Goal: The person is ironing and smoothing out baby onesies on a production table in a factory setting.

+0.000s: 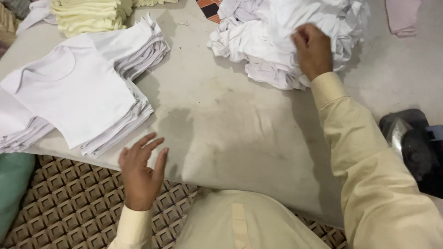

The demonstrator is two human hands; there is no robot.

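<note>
My right hand [313,48] reaches into a loose heap of crumpled white garments [258,41] at the far side of the padded work table [230,120], its fingers closed on a fold of white cloth. My left hand [140,173] hovers open, fingers spread, over the table's near edge, holding nothing. Just left of it lies a neat stack of flat white shirts [74,92], the top one spread face up with its round neck toward the far left.
A stack of pale yellow folded garments [90,16] sits at the far left. A dark iron [413,147] rests at the right edge. A pink cloth [402,16] lies far right. Patterned brown flooring [69,203] and a green cloth [11,184] show below the table.
</note>
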